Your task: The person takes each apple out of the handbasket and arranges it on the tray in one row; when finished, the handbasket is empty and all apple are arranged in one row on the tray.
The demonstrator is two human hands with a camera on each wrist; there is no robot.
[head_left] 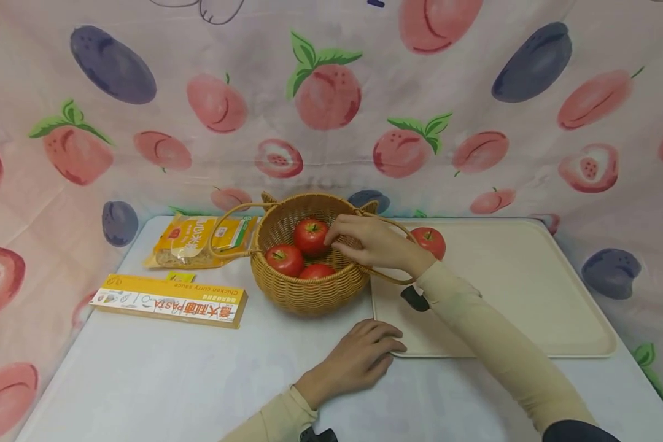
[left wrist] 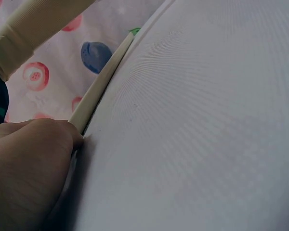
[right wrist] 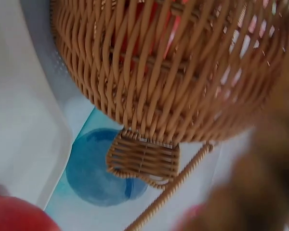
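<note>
My right hand (head_left: 372, 240) reaches over the rim of a woven basket (head_left: 309, 301) with cat-like ears. Its loosely curved fingertips are right at the side of a red apple (head_left: 309, 236). Two more apples lie in the basket, one at the left (head_left: 285, 261) and one low in front (head_left: 317, 271). In the right wrist view the basket's wall (right wrist: 149, 72) fills the upper part, and the fingertips are hidden. My left hand (head_left: 359, 356) rests at the near left corner of a cream tray (head_left: 508, 294), fingers loosely bent. The left wrist view shows that hand (left wrist: 33, 163) by the tray's edge.
Another apple (head_left: 429, 243) sits on the tray's far left part, beside the basket's right handle (head_left: 389, 277). Left of the basket lie a yellow bag (head_left: 182, 245), partly behind the left handle, and a pasta box (head_left: 171, 301). A fruit-print cloth (head_left: 331, 153) hangs behind the table.
</note>
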